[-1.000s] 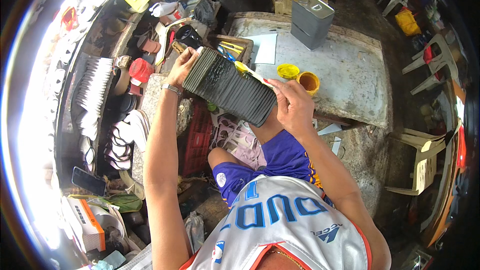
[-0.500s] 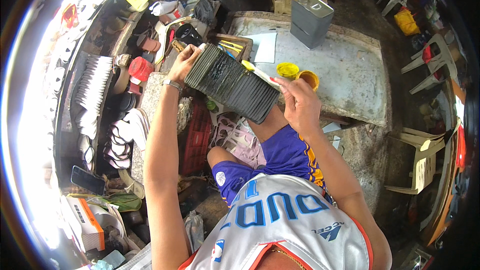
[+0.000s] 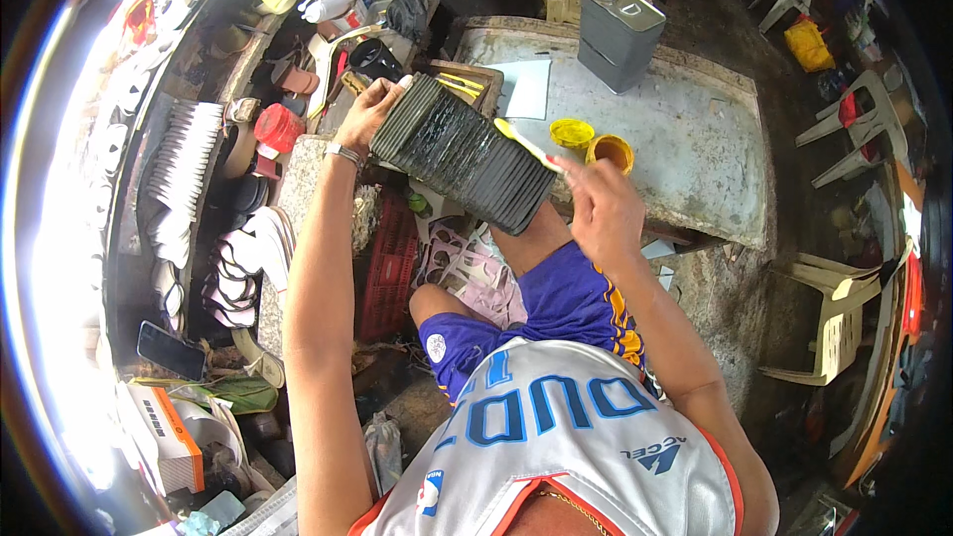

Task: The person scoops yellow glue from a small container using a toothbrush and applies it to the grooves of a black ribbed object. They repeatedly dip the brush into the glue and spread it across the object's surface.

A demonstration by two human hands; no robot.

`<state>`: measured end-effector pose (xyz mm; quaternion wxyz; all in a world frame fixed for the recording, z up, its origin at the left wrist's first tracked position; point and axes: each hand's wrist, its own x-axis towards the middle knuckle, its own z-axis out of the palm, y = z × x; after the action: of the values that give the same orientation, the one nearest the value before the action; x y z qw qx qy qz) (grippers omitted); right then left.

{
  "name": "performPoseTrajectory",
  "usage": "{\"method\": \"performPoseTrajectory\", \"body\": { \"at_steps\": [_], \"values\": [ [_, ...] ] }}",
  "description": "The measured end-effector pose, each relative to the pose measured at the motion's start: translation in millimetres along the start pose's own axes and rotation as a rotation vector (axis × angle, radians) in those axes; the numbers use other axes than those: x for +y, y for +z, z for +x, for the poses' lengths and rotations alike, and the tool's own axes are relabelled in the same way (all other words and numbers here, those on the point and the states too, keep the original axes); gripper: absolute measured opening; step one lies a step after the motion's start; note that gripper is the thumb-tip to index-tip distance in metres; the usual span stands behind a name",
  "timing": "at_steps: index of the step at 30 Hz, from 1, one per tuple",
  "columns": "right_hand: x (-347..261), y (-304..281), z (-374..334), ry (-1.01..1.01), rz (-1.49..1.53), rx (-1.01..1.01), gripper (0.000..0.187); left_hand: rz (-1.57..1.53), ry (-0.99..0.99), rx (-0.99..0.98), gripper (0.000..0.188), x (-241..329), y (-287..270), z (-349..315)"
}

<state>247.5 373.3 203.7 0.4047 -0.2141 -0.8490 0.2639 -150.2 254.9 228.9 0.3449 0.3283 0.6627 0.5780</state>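
Observation:
My left hand [image 3: 369,119] grips the far left end of a stack of thin dark slabs [image 3: 462,154], which look like shoe soles pressed together edge-on. The stack tilts above my knee, and wet, shiny streaks run along its middle. In my right hand [image 3: 604,203] is a toothbrush-like brush [image 3: 526,143] with a pale handle, red near my fingers. Its yellowish head lies at the upper edge of the stack; I cannot tell whether it touches. Just beyond that hand stand an open yellow jar [image 3: 610,151] and a yellow lid [image 3: 571,132].
A worn low table [image 3: 695,129] holds a grey metal can [image 3: 619,40] and a white sheet [image 3: 526,87]. To the left are shelves with white soles [image 3: 186,159], a red tub [image 3: 279,128] and a phone [image 3: 171,350]. A red crate [image 3: 389,263] sits below the stack. Plastic chairs [image 3: 834,323] stand right.
The brush and my right hand have shifted slightly to the right. The stack has tipped a little, and its upper face shows more shine.

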Motion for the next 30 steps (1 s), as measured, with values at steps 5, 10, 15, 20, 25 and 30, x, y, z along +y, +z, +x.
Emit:
{"method": "performPoseTrajectory", "body": {
  "at_steps": [5,10,15,20,25,30],
  "values": [
    [-26,-9,-34,-0.287,-0.124,-0.245,0.049,0.035,-0.047,0.036,0.023,1,-1,-1],
    [-20,-12,-8,-0.110,-0.040,-0.024,0.046,0.031,-0.025,0.008,0.025,-1,0,1],
    [-21,-11,-12,-0.184,-0.109,-0.098,0.046,0.055,0.013,0.041,0.029,-4,1,4],
    [-29,-3,-22,-0.195,-0.017,-0.151,0.043,0.015,0.012,0.094,0.029,-5,2,-4],
    [-3,12,26,-0.028,0.015,0.049,0.036,0.098,0.067,0.094,0.031,3,9,-10],
    [-35,15,2,-0.268,-0.006,-0.125,0.038,0.125,0.009,0.121,0.035,3,10,-6]
  ]
}}
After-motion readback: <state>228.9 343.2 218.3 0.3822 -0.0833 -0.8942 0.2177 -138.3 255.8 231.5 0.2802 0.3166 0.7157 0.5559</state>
